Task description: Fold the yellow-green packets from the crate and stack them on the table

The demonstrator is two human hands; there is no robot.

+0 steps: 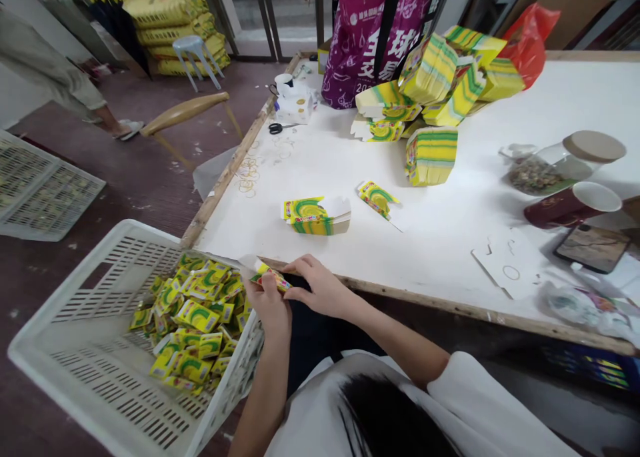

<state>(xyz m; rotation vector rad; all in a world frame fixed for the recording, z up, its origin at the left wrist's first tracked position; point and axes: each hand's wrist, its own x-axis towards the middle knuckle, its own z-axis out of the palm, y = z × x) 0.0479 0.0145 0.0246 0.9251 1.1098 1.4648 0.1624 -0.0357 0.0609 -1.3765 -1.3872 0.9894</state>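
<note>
My left hand (270, 305) is wrapped round a small yellow-and-green carton (273, 275) at the table's front edge, with a white flap standing up at its left end. From the other side, my right hand (316, 285) pinches the right end of the same carton between thumb and fingers. Just beyond, on the table, lies a stack of flattened yellow-green cartons (315, 226). To its right is a single flat carton (379, 199). Left of my hands a white plastic crate (75, 310) holds many small yellow cartons (197, 315). My fingers hide part of the held carton.
On the white table (430, 243) stand piled carton bundles (433, 153), a purple bag (350, 43), a glass jar (550, 167), a dark red cup (570, 203) and a phone (593, 247). Scissors (276, 129) and rubber bands (247, 173) lie left. A wooden chair (187, 113) stands beyond; a person's legs (60, 63) show.
</note>
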